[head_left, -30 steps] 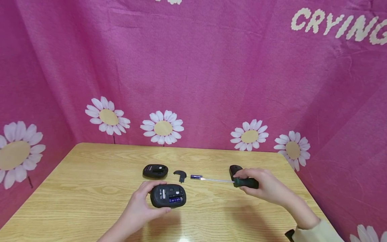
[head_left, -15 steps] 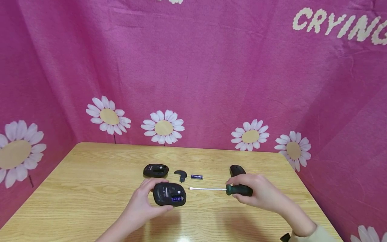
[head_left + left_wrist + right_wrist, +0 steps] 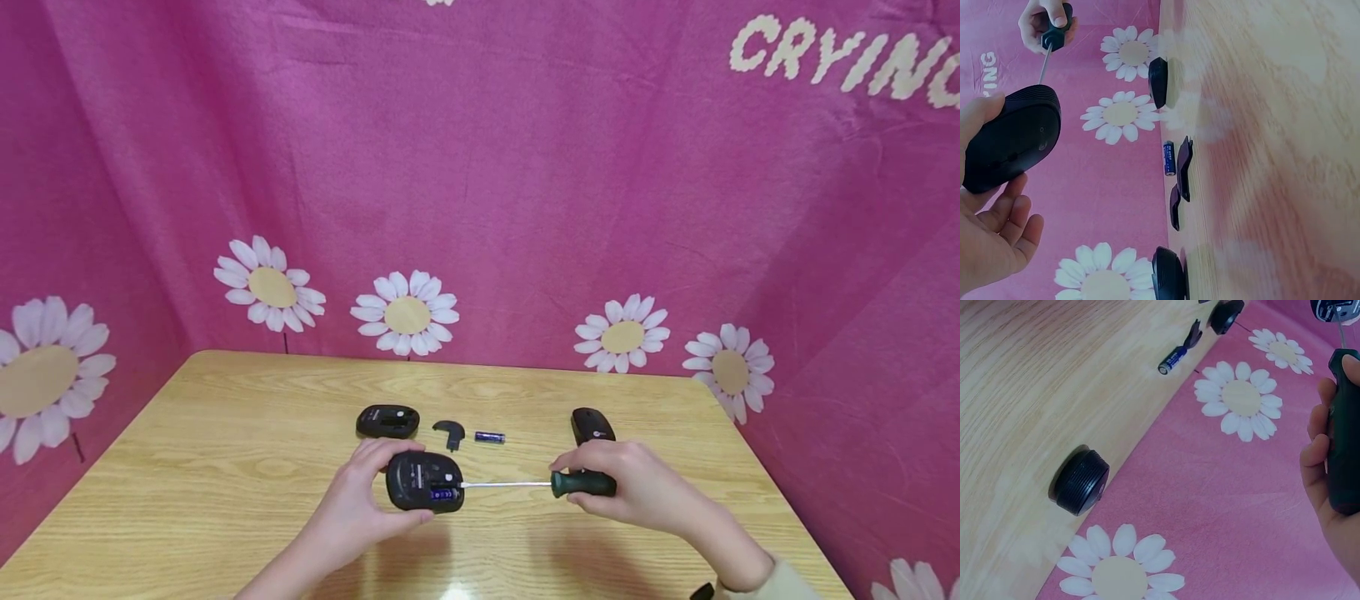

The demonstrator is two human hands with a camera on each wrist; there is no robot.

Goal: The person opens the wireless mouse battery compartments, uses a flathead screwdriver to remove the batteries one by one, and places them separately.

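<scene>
My left hand (image 3: 358, 497) grips a black computer mouse (image 3: 408, 482) by its sides, its underside turned toward the head camera. One blue battery (image 3: 444, 495) sits in the mouse's uncovered compartment. My right hand (image 3: 626, 483) holds a screwdriver by its dark green handle (image 3: 573, 483). The screwdriver's metal shaft (image 3: 506, 484) points left, with the tip right at the edge of the compartment. In the left wrist view the held mouse (image 3: 1019, 137) shows its smooth top, and the screwdriver (image 3: 1052, 39) reaches in behind it.
On the table (image 3: 247, 467) behind the hands lie another upturned mouse (image 3: 387, 422), a black curved cover (image 3: 451, 434) and a loose blue battery (image 3: 490, 437). A further black mouse (image 3: 591, 424) is just beyond the right hand. A pink curtain with daisies (image 3: 487, 208) surrounds the table.
My right hand has brought the screwdriver left and nearer, from over the loose battery to the mouse's compartment. The mouse in my left hand has shifted slightly right.
</scene>
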